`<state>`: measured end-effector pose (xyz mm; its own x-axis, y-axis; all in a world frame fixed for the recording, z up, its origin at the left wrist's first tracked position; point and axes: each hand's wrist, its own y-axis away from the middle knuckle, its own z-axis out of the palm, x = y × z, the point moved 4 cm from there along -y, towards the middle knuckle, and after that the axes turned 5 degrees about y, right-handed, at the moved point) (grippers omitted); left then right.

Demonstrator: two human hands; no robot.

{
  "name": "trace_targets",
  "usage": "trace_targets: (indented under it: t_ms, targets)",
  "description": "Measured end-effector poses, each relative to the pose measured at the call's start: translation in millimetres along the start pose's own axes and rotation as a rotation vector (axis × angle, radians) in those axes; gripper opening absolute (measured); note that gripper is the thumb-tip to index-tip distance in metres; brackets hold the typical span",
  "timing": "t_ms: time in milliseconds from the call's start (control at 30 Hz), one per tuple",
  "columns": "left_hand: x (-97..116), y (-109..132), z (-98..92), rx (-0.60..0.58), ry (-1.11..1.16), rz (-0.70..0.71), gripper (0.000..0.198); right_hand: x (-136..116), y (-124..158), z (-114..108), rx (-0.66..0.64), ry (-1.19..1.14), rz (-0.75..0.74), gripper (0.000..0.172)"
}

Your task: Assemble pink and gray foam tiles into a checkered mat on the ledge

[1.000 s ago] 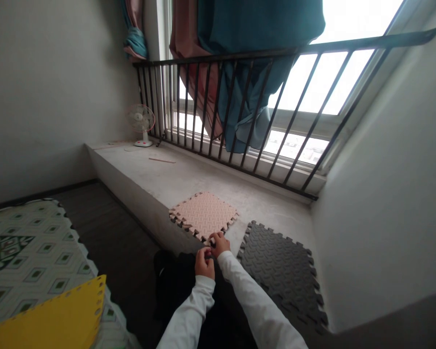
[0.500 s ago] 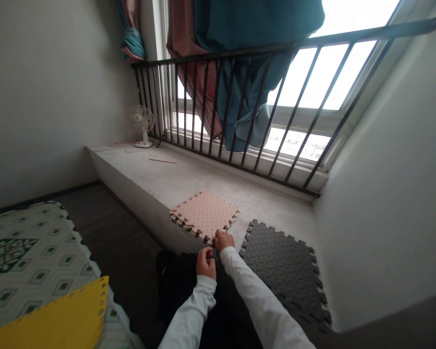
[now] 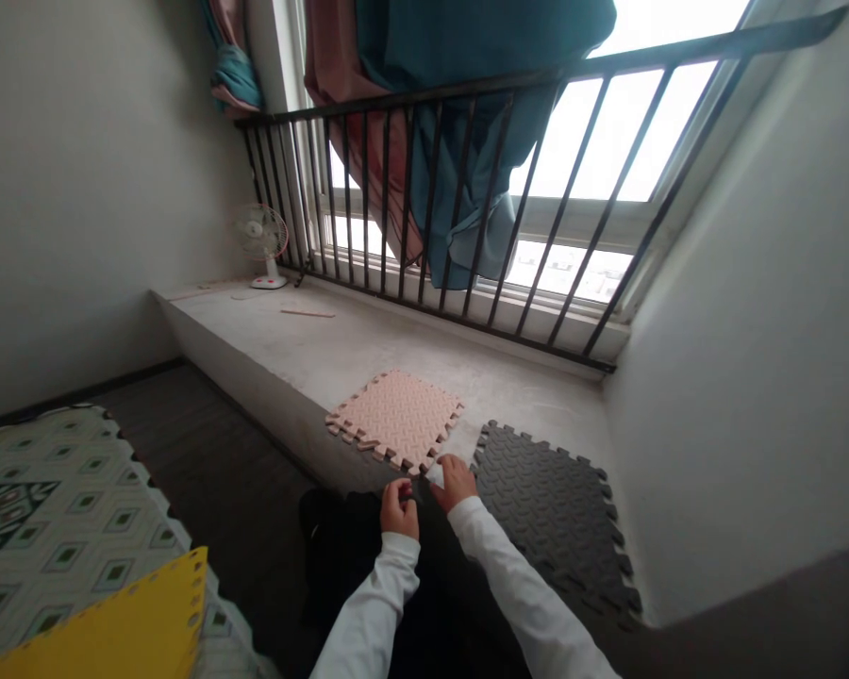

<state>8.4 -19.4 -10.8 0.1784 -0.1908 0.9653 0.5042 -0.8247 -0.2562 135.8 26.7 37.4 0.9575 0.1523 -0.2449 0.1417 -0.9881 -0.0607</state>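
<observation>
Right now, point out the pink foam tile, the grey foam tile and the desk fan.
Pink foam tile (image 3: pixel 394 421), head view, middle of top face.
Grey foam tile (image 3: pixel 548 517), head view, middle of top face.
Desk fan (image 3: pixel 258 233), head view, guard centre.

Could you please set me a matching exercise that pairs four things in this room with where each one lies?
Things:
1. Pink foam puzzle tile
2. Dark grey foam puzzle tile
3. Yellow foam tile
4. White desk fan

Places:
A. Concrete ledge, beside the right hand
B. Lower left, by the patterned mat
C. Far end of the ledge, by the railing
D. On the ledge, just ahead of the left hand

Pairs: 1-D, 2-A, 3-B, 4-C
</observation>
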Motion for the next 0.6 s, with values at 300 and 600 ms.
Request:
trace_targets:
  t_ms: [300,600]
  targets:
    - [-28.1,17.6,58.3,-0.434,-0.051,-0.572,0.008,108.0,148.6,36.7,0.247,-0.764,0.42,0.017]
    - [-38.6,52.8,99.6,-0.531,0.163,-0.894,0.022,127.3,205.2,69.3,0.064,-1.106,0.811,0.025]
